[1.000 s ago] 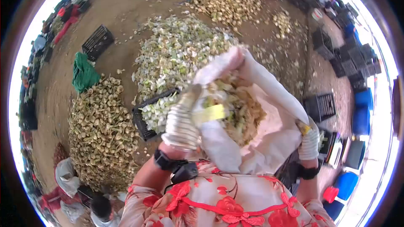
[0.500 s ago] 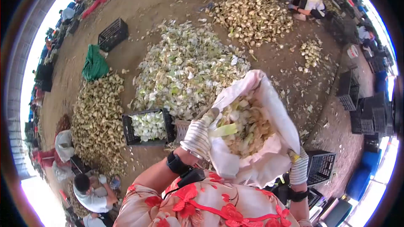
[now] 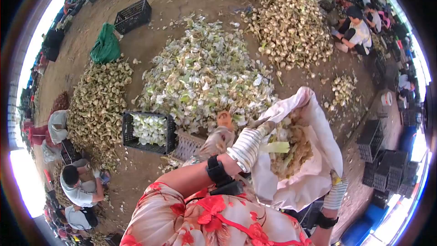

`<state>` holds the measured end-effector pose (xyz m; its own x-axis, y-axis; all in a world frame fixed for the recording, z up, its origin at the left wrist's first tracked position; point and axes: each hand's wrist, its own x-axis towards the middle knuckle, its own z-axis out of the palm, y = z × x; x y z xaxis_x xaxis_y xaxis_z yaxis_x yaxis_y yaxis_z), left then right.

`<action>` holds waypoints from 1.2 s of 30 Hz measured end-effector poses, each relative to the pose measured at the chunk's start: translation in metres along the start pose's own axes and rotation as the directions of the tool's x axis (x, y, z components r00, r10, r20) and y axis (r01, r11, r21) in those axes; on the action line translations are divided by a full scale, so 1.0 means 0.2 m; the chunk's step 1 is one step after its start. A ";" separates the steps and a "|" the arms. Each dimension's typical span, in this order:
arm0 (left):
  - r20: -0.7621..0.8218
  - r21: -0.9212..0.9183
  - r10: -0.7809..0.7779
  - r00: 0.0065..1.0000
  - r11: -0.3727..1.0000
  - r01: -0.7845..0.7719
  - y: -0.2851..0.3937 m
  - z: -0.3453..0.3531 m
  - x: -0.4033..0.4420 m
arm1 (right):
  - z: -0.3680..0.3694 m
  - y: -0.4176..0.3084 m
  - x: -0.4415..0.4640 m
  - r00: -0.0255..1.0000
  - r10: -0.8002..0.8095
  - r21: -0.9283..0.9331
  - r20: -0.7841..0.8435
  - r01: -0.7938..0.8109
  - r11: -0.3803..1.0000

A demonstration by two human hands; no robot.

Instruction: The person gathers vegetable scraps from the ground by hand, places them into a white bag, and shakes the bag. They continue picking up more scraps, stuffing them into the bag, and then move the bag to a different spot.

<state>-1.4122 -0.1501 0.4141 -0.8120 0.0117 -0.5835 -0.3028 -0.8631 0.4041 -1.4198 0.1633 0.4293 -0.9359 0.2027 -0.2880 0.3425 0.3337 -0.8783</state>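
Observation:
A big white woven sack (image 3: 328, 148) hangs in front of me with its mouth open upward. Dry garlic skins and stalk scraps (image 3: 293, 157) lie inside, with one pale green leaf piece (image 3: 276, 147) near the rim. In a striped, dirt-marked glove, my left hand (image 3: 250, 147) is closed around the left edge of the sack. My right hand (image 3: 336, 192), gloved the same way, clasps the sack's right side low down. Beyond the sack spreads a wide heap of garlic peels and trimmings (image 3: 205, 79).
A black crate (image 3: 171, 133) of white garlic bulbs stands left of my foot (image 3: 221, 139), beside a pale basket (image 3: 187, 145). Garlic piles lie left (image 3: 98, 109) and back right (image 3: 291, 29). Seated people (image 3: 82, 187) work at the left and far right (image 3: 359, 32). Black crates (image 3: 387, 168) stack at right.
The sack and both my hands have shifted right in view, while my left arm stretches out further. My foot now shows beside the peel heap. Both hands still hold the sack.

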 end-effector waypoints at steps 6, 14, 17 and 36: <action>-0.119 -0.008 -0.050 0.992 0.999 0.050 0.36 -0.07 0.34 | 0.28 -0.03 0.45 0.992 0.020 -0.186 0.128 0.004 0.982; -0.243 -0.108 0.073 0.967 0.989 -0.101 0.77 -0.20 0.61 | 0.90 -0.47 0.72 0.938 0.115 -0.236 0.326 -0.037 0.971; -0.316 -0.093 0.162 0.935 0.975 -0.200 0.89 -0.23 0.64 | 1.10 -0.66 0.82 0.917 0.065 -0.137 0.393 -0.012 0.991; -0.470 -0.345 0.370 0.801 0.759 -0.553 1.74 -0.49 0.51 | 2.19 -1.50 1.23 0.647 -0.160 -0.162 0.745 0.409 0.898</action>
<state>-1.5514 -0.4977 0.4267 -0.5283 -0.5472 -0.6492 0.3912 -0.8355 0.3860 -1.7886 -0.2906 0.4542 -0.7217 -0.6084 -0.3302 -0.0622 0.5320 -0.8445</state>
